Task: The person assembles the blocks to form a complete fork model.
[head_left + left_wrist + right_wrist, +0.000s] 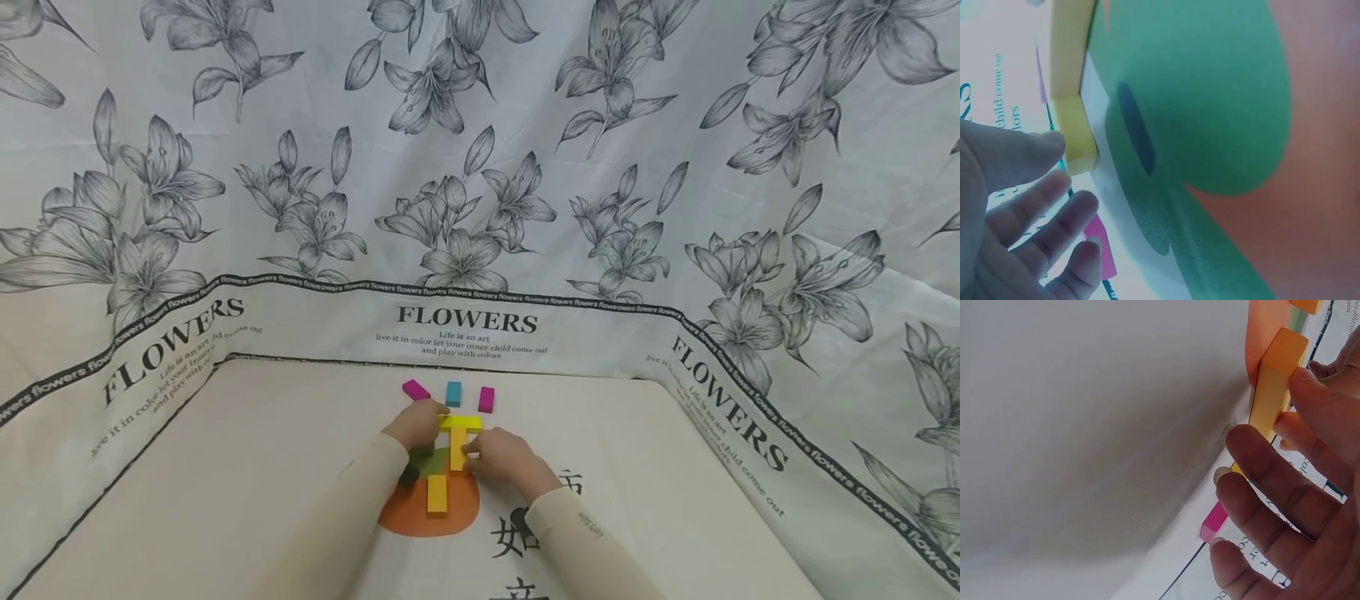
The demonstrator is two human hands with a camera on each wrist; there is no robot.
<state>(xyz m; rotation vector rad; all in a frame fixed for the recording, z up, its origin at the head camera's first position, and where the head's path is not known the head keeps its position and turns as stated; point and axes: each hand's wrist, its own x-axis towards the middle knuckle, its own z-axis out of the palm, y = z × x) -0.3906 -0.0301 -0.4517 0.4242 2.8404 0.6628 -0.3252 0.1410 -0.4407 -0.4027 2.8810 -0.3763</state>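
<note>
A yellow block (471, 423) lies crosswise against the far end of a lengthwise orange-yellow block (457, 454), forming a T. At the crosswise block's left end is my left hand (415, 425); thumb and forefinger pinch that end, the other fingers loosely bent. My right hand (504, 454) is at the right side of the lengthwise block, thumb and forefinger on its upper edge. In the right wrist view its remaining fingers curl loosely beside the orange-yellow block (1269, 394). Nearer me, another orange-yellow block (437, 496) lies on the orange printed shape.
Beyond the T lie a tilted magenta block (416, 389), a blue block (453, 394) and a second magenta block (487, 400). The white cloth (300, 475) bears an orange and green print and black characters (513, 537). A flowered curtain (465, 208) rises behind.
</note>
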